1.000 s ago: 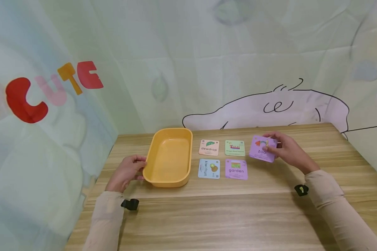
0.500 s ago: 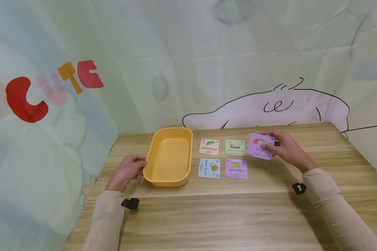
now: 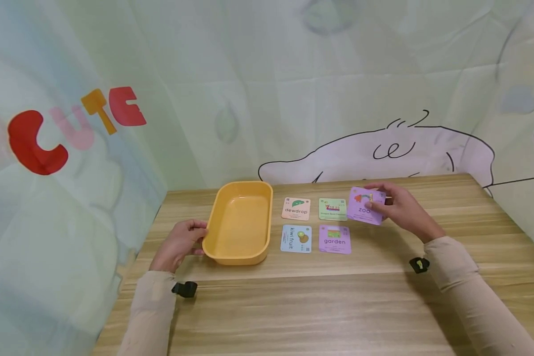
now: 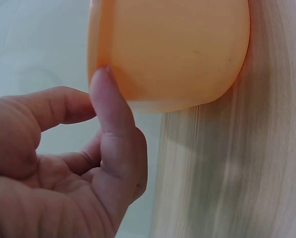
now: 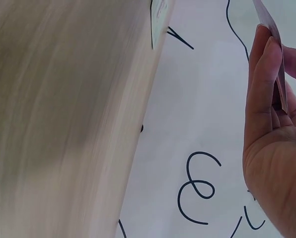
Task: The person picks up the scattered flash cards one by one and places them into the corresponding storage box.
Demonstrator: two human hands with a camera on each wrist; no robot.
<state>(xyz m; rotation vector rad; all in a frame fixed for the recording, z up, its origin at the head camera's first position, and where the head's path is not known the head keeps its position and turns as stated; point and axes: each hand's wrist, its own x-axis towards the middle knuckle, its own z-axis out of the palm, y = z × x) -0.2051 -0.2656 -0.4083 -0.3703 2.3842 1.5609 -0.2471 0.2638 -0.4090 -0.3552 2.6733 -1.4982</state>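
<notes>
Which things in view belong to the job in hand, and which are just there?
Likely in the job:
zoo card, in the right grip
yellow tray, in the left grip
dewdrop card
green card
kiwi fruit card
garden card

Just there:
CUTE lettering
cartoon backdrop

Looked like a child-themed tabletop booth; couldn't tell whether home or studio. Creased printed cloth (image 3: 231,59) hung behind the far edge of the wood-grain table (image 3: 271,311) and along its left edge, carrying CUTE lettering (image 3: 81,142) and a white cartoon figure (image 3: 427,158). Four picture-word cards (image 3: 296,210) lay toward the far edge.
</notes>
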